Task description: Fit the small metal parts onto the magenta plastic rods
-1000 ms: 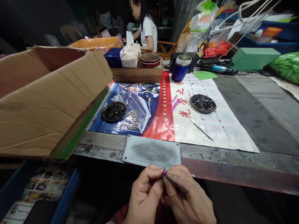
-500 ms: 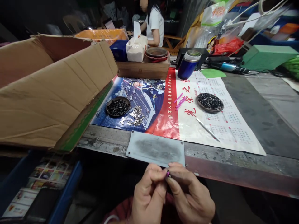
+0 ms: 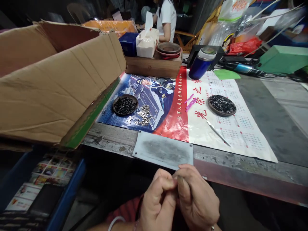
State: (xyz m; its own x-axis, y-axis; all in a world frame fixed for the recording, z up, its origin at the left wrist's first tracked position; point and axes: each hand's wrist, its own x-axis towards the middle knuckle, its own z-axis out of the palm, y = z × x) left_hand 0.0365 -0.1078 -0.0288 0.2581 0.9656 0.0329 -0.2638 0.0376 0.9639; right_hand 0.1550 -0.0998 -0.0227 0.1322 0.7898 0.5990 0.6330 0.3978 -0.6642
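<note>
My left hand (image 3: 158,199) and my right hand (image 3: 198,195) meet fingertip to fingertip just off the bench's front edge. Both are closed in a pinch, and whatever lies between the fingers is hidden by them. Beyond them, a pale blue metal plate (image 3: 163,150) with a dark worn patch is fixed at the bench edge. On a poster (image 3: 166,128) rest two round dishes of small black parts, the left dish (image 3: 125,105) and the right dish (image 3: 221,105). Small silver beads (image 3: 144,115) lie loose beside the left one. Pink strips (image 3: 191,103) and a metal tweezers-like tool (image 3: 218,133) lie between the dishes.
A large open cardboard box (image 3: 62,89) stands at the left. Behind the poster are a wooden box (image 3: 154,66), a tissue pack (image 3: 147,43) and a blue tumbler (image 3: 201,64). A green box (image 3: 284,59) stands at the right. Another person (image 3: 166,22) sits farther back.
The small purple and dark piece seen between my fingertips is now covered, as my right thumb and fingers have shifted and closed up. The view has moved slightly.
</note>
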